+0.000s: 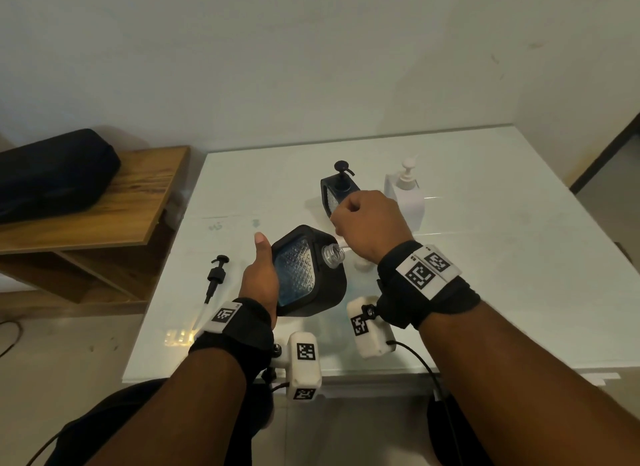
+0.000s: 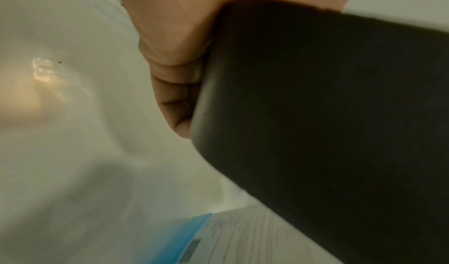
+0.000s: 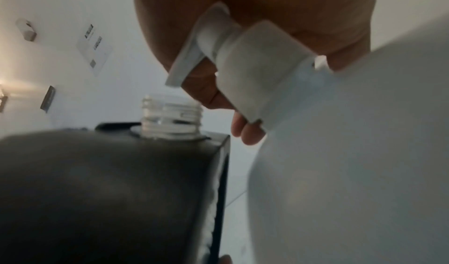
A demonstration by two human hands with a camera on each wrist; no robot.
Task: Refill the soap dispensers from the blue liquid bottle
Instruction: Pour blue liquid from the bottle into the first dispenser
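My left hand (image 1: pixel 263 275) grips a black square soap dispenser (image 1: pixel 308 275) and holds it tilted above the table; its clear threaded neck (image 1: pixel 333 256) is uncapped. In the left wrist view my fingers (image 2: pixel 175 76) wrap round its black side (image 2: pixel 316 114). My right hand (image 1: pixel 367 219) is closed round the white cap (image 3: pixel 255 72) of the pale refill bottle (image 3: pixel 352 152), whose flip lid (image 3: pixel 194 43) stands open just beside the dispenser neck (image 3: pixel 170 118). The head view hides most of this bottle under my hand. Its blue and white label (image 2: pixel 189 235) shows in the left wrist view.
The removed black pump (image 1: pixel 216 278) lies on the white table (image 1: pixel 485 257) at the left. A second black dispenser (image 1: pixel 337 191) and a white dispenser (image 1: pixel 407 191) stand behind my right hand. A wooden bench (image 1: pixel 138 202) with a black bag (image 1: pixel 59 174) is left of the table.
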